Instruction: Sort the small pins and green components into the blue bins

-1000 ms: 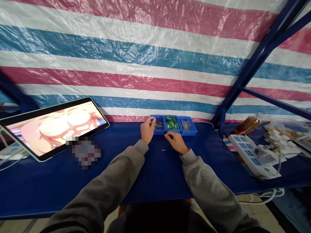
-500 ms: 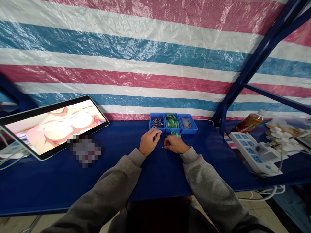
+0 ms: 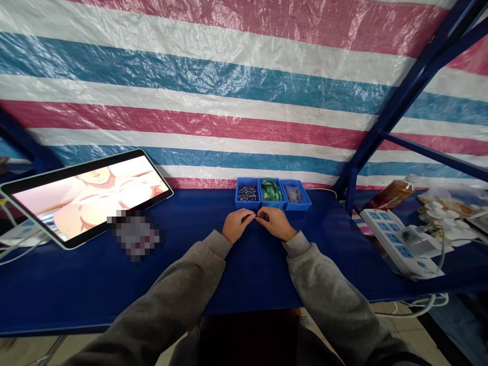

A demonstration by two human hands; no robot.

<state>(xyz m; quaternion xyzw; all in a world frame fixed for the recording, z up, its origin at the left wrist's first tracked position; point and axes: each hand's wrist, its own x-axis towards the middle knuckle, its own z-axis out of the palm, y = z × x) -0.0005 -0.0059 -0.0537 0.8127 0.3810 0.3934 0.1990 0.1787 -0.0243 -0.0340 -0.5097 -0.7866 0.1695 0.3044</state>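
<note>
My left hand (image 3: 237, 225) and my right hand (image 3: 278, 222) meet fingertip to fingertip over the blue table, each in a pinch. Whatever is between the fingertips is too small to make out. Just beyond them three blue bins stand side by side. The left bin (image 3: 247, 206) contains small metal pieces (image 3: 247, 193), the middle bin (image 3: 272, 204) green packets (image 3: 271, 190), and the right bin (image 3: 299, 207) clear plastic pieces (image 3: 293, 193).
A lit tablet (image 3: 95, 198) leans at the left, a blurred item (image 3: 137, 236) beside it. At the right are a power strip (image 3: 396, 241), a bottle (image 3: 392, 193) and white parts (image 3: 438, 213). A blue metal frame (image 3: 381, 127) rises behind.
My right hand has moved up and away from the table surface, and my fingertips have come together. The small green packet near my right hand is no longer visible.
</note>
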